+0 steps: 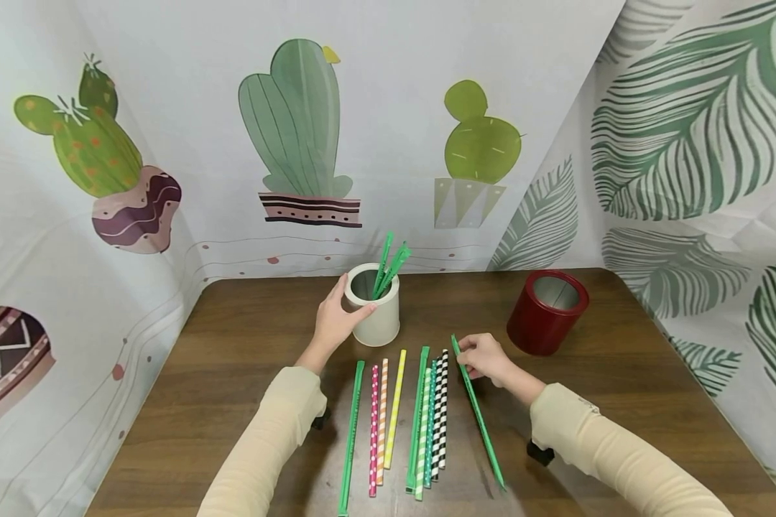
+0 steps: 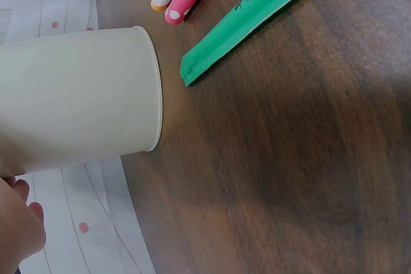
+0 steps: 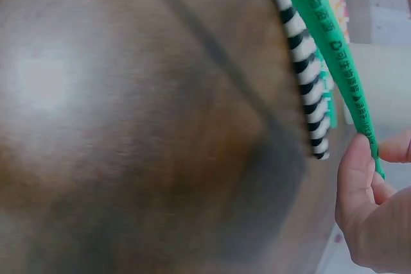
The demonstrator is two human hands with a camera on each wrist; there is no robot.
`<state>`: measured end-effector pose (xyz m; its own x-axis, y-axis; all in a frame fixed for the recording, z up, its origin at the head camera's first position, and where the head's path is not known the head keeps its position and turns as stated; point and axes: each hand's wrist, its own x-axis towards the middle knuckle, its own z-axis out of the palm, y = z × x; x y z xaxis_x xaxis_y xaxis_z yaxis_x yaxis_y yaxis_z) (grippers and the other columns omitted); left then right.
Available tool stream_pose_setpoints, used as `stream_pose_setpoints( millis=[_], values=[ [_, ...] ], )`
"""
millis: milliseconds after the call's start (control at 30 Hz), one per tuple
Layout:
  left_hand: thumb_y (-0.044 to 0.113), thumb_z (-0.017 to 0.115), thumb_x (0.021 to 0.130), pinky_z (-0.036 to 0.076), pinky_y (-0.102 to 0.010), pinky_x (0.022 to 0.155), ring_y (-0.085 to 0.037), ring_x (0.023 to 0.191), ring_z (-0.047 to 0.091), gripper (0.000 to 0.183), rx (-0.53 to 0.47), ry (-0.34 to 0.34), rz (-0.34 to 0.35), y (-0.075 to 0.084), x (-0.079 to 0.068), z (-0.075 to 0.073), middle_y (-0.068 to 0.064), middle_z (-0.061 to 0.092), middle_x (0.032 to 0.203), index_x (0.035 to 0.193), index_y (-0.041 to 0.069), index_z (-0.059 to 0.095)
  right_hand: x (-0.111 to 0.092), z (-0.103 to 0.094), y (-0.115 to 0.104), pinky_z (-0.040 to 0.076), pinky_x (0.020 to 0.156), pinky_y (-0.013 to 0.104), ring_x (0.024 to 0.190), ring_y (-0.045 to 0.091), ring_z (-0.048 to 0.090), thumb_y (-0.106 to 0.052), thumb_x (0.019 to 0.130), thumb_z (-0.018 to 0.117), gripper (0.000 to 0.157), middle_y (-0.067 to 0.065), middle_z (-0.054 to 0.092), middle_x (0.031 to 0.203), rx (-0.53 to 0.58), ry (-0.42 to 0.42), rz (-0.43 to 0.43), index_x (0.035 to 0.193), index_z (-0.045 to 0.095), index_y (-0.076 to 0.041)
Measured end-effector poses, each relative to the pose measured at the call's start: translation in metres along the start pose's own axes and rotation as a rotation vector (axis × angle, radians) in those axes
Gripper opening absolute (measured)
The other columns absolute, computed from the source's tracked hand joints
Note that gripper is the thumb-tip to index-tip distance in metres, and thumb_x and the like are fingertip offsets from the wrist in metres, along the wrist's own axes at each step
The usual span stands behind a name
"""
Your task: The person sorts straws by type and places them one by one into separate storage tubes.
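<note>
My left hand (image 1: 338, 316) grips a white can (image 1: 380, 327) at its upper left side, thumb across the front. Inside the can stand several green-wrapped straws (image 1: 393, 267), leaning right. In the left wrist view, the can's wall (image 2: 77, 94) shows beside part of the hand (image 2: 19, 226). Between thumb and fingers, my right hand (image 1: 485, 357) pinches another green-wrapped straw (image 1: 481, 420) near its far end. The right wrist view shows this straw (image 3: 334, 49) slanting down into the pinch, with printed dark characters along it. Its near end points toward the table's front.
Between the hands lie a green-wrapped straw (image 1: 352, 438), a pink dotted straw (image 1: 373, 431), an orange striped straw (image 1: 382, 424), a yellow straw (image 1: 395, 409) and a group of green and black-striped straws (image 1: 441, 409). A red can (image 1: 539, 323) stands at the back right.
</note>
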<state>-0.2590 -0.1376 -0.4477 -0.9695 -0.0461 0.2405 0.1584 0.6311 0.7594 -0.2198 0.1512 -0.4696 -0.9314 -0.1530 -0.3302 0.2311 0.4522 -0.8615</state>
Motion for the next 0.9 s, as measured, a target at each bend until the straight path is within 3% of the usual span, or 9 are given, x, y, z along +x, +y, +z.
stream_pose_setpoints(
  millis=[400,600,900],
  values=[
    [0.051,0.066,0.070,0.029,-0.045,0.103,-0.025,0.129,0.032,0.089,0.003,-0.015,-0.010,0.000,0.000,-0.001,-0.009,0.032,0.142,0.140,0.013,0.027,-0.001,-0.022,-0.060,0.051,0.056,0.030,0.055,0.011,0.050,0.002,0.077,0.047,0.034,0.000,0.050,0.063,0.135,-0.028,-0.061,0.110,0.049,0.010],
    [0.051,0.067,0.069,0.029,-0.045,0.103,-0.026,0.129,0.033,0.090,0.009,-0.009,-0.008,0.000,0.001,-0.001,-0.009,0.033,0.142,0.139,0.012,0.027,-0.002,-0.037,-0.097,0.050,0.053,0.025,0.055,0.009,0.051,0.002,0.078,0.045,0.028,-0.003,0.050,0.064,0.222,-0.018,-0.141,0.105,0.047,0.009],
    [0.050,0.067,0.070,0.029,-0.044,0.103,-0.025,0.129,0.032,0.089,0.003,-0.009,-0.003,0.000,0.001,-0.001,-0.009,0.032,0.142,0.139,0.011,0.027,-0.008,-0.055,-0.147,0.051,0.058,0.024,0.059,0.010,0.054,0.004,0.079,0.044,0.011,-0.002,0.052,0.068,0.429,0.053,-0.256,0.088,0.046,-0.003]
  ],
)
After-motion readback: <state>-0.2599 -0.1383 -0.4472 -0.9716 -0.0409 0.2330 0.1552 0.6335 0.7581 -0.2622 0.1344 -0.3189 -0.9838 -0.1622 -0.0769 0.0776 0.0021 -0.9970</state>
